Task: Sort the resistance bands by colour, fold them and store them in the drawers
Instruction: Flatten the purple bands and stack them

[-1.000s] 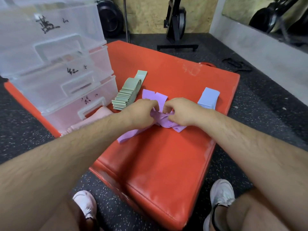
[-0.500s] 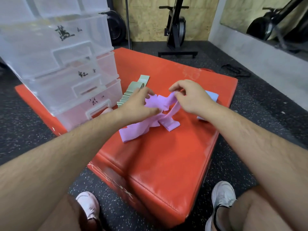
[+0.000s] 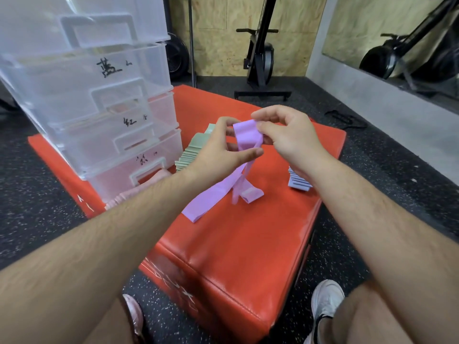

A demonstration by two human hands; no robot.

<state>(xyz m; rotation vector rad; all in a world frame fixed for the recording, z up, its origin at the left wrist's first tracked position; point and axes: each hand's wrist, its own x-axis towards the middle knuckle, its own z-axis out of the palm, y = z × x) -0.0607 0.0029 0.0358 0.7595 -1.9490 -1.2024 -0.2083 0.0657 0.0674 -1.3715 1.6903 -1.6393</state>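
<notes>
Shoes: a white right shoe (image 3: 325, 301) and a pale left shoe (image 3: 134, 311) rest on the speckled floor at the near edge.
Work surface: a red padded box (image 3: 236, 244) carries everything.
Purple resistance band (image 3: 247, 137): raised above the box between both hands, its upper loop at finger level. Two tails hang down and lie on the red top, one flat and long, one curled at its end.
Left hand (image 3: 223, 150): fingers curled, thumb and fingertips pinching the band just under its loop.
Right hand (image 3: 285, 137): thumb and forefinger pinching the top of the loop, the other fingers curled.
Pink bands (image 3: 139, 192): lying beside the lowest drawer's front.
Blue stack (image 3: 299, 181): folded, partly hidden by the right forearm.
Green stack (image 3: 193, 150): folded, behind the left hand.
Drawer unit (image 3: 99, 95): clear plastic, with handwritten labels and every drawer closed.
Beyond: an exercise machine (image 3: 260, 58) against a plywood wall.
Step in hand: probably the start of folding the purple band.
Next move: it likely calls for gathering the trailing tails evenly into the pinch so the layers stack flat.
</notes>
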